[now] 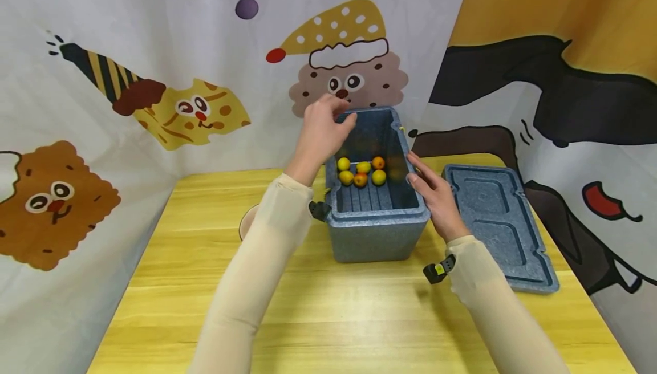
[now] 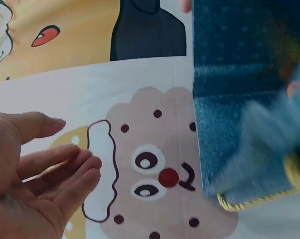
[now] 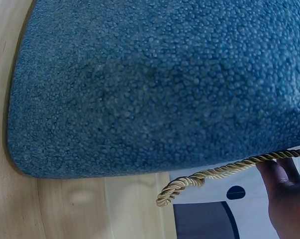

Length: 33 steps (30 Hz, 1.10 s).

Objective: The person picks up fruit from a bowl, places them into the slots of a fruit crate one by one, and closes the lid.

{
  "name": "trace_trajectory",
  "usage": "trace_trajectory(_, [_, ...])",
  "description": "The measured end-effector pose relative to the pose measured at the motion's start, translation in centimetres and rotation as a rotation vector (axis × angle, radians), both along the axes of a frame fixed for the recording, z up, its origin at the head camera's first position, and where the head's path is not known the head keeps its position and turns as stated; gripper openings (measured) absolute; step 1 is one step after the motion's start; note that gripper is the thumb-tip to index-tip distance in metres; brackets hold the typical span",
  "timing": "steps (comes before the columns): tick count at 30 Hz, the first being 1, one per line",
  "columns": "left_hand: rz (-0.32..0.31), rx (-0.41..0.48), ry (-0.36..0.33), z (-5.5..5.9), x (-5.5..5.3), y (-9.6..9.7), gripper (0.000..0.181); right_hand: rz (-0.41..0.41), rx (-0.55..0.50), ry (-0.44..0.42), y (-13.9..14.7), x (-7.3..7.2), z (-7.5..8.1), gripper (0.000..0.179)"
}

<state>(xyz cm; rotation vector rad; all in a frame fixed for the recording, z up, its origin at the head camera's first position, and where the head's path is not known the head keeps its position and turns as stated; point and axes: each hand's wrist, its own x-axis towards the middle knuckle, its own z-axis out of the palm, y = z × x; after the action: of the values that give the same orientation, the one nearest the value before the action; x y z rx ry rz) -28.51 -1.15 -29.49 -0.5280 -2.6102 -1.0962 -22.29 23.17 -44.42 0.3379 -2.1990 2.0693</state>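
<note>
The left hand (image 1: 325, 126) hangs above the far left side of the blue-grey box (image 1: 377, 244), grasping nothing, its fingers loosely bent; the right hand (image 1: 436, 194) lies against the box's right side, fingers extended and touching it near the rim, not clenched; the box stands uncovered on the wooden tabletop (image 1: 354, 317), six small yellow and orange fruits (image 1: 378, 178) on its floor; the lid (image 1: 495, 224) lies to its right; a twisted rope (image 3: 229, 170) runs along the box's side

Cartoon-print curtains (image 1: 174, 3) around a wood-grain table (image 1: 354, 317) suggest a makeshift booth.
</note>
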Motion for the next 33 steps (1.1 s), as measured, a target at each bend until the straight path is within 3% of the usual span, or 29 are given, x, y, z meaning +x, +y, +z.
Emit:
trace_trajectory(10, [-0.011,0.129,-0.055,-1.9,1.3,-3.2,0.029,0.004,-0.021,-0.007,0.2,-0.2,0.3,0.050])
trace_trajectory(15, [-0.059,0.223,-0.054,-4.1,2.1,-5.0,0.026,0.005,-0.017,-0.033,0.2,0.0,0.0,0.051])
trace_trajectory(21, [-0.102,0.333,0.012,-6.6,3.1,-6.9,0.019,-0.001,-0.005,-0.016,0.2,-0.1,-0.1,0.050])
trace_trajectory(25, [-0.062,0.333,0.001,-8.6,4.0,-8.2,0.021,-0.006,-0.002,-0.025,0.1,-0.1,-0.2,0.049])
trace_trajectory(33, [0.032,0.286,-0.110,-12.5,5.4,-11.0,0.027,0.003,-0.017,-0.032,0.0,0.1,-0.1,0.050])
